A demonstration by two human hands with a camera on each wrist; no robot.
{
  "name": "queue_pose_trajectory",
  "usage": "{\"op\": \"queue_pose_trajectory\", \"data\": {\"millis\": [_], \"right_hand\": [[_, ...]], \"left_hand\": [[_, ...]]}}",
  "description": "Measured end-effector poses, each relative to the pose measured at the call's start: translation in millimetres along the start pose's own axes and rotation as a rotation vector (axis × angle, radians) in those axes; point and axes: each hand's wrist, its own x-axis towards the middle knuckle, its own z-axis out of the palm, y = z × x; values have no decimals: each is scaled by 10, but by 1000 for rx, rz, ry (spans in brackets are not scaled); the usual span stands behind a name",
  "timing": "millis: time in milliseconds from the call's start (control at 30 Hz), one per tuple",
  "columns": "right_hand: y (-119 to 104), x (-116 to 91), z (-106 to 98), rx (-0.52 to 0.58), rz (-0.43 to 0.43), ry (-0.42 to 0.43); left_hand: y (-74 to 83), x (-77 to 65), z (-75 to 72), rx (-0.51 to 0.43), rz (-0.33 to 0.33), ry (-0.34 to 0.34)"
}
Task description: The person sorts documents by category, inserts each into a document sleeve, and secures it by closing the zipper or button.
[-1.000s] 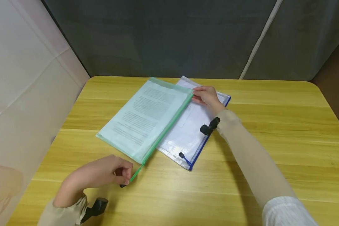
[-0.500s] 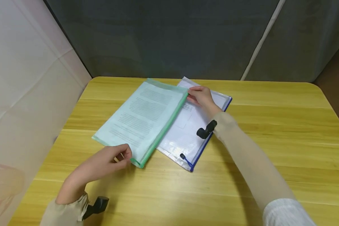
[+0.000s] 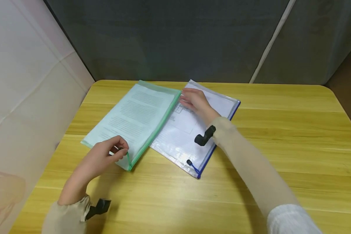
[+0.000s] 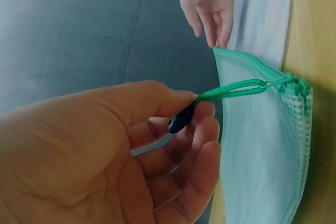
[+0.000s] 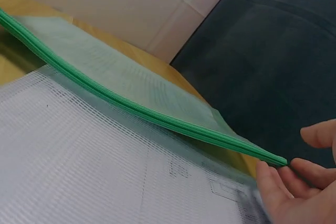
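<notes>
My left hand (image 3: 106, 156) pinches the black zipper pull (image 4: 181, 119) between thumb and forefinger. Its green cord (image 4: 231, 91) stretches to the near corner of a green zip document pouch (image 3: 136, 113), which has printed paper inside. At the pouch's far right corner is my right hand (image 3: 197, 102). Its fingertips (image 5: 268, 174) are right at the end of the green zipper edge (image 5: 131, 108), while the thumb stands apart from them. Under that hand lies a clear zip pouch (image 3: 178, 139) with a blue edge and white paper, partly overlapped by the green pouch.
Both pouches lie on a yellow wood-grain table (image 3: 266, 156). A dark panel (image 3: 163, 42) rises behind the table's far edge, and a white sheet (image 3: 32, 71) hangs at the left. The clear pouch's own black pull (image 3: 189, 162) lies near its front corner.
The green pouch has slid left, uncovering more of the clear one. My left hand has moved up and left with the pull. The right hand followed leftward, and its grip on the corner has loosened.
</notes>
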Motion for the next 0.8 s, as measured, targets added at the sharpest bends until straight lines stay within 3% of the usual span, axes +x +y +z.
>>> {"op": "queue_pose_trajectory", "data": {"millis": [467,633,800], "right_hand": [[110,120,291,111,87,-184],[156,176,374,73,104,-258],[167,193,383,5,93,-274]], "left_hand": [[-217,97,-210,101,-147,-15],[-309,187,-213,127,-208,-49],[-408,324,-158,166,-248,-115]]}}
